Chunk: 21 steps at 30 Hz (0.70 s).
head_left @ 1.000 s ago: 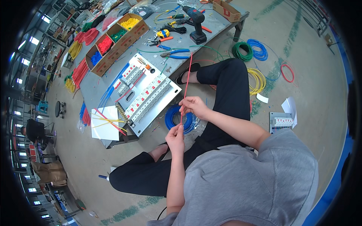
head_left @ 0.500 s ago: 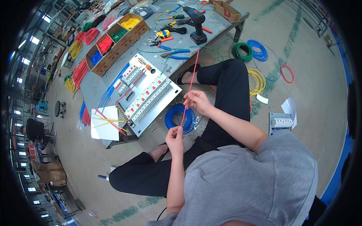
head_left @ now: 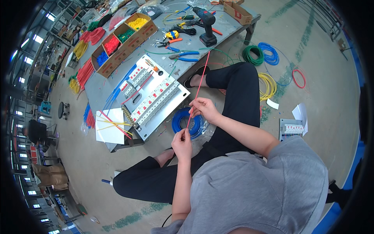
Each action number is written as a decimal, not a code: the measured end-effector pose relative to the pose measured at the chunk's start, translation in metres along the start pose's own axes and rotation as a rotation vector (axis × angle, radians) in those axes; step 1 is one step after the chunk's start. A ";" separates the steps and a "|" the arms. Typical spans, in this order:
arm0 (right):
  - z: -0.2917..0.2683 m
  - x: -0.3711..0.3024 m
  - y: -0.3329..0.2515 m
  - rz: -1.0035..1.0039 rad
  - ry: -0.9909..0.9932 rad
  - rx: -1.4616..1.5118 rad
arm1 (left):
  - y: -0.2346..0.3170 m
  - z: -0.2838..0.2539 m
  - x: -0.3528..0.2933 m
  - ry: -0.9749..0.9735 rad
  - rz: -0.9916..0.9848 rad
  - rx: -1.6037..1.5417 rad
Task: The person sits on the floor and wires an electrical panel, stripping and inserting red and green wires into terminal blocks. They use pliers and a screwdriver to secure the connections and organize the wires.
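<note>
A red wire (head_left: 201, 80) runs slantwise between my two hands and on up toward the table edge. My left hand (head_left: 182, 145) pinches its lower end between thumb and fingers. A short way above, my right hand (head_left: 204, 109) grips the same wire with bent fingers. Left of the hands, a white mounting plate (head_left: 147, 130) with rows of circuit breakers (head_left: 155, 97) lies on the table, a brass terminal bar (head_left: 129, 116) at its near corner. Beneath the hands, a coil of blue wire (head_left: 176, 124) sits on the floor.
On the grey table (head_left: 163, 70) are a cordless drill (head_left: 205, 24), blue-handled pliers (head_left: 187, 55) and a divided cardboard box (head_left: 102, 71) of coloured caps. Red and yellow wires lie on white paper (head_left: 105, 134). Green (head_left: 252, 55) and yellow coils (head_left: 269, 86) rest on the floor at right.
The view has shifted slightly, so the table and its contents appear a little to the right. My right hand is slightly closer to my left along the red wire, both still holding it.
</note>
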State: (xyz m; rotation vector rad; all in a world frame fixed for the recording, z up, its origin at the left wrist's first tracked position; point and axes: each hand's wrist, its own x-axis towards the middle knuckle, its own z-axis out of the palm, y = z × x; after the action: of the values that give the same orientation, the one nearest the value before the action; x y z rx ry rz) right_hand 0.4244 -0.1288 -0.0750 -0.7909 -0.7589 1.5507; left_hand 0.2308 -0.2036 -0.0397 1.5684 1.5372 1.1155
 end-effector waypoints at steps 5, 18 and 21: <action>0.014 -0.015 0.006 0.074 -0.085 0.002 | -0.001 -0.001 -0.001 0.041 0.088 0.051; 0.033 -0.028 0.010 -0.011 -0.012 -0.041 | -0.008 0.002 0.003 0.123 0.104 0.074; 0.037 -0.031 0.012 -0.055 0.023 -0.039 | -0.007 0.002 0.005 0.126 0.096 0.080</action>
State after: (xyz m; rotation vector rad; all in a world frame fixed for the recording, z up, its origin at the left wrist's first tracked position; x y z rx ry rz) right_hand 0.3905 -0.1624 -0.0620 -0.8083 -0.7897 1.4795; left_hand 0.2295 -0.1976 -0.0466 1.6685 1.6210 1.2407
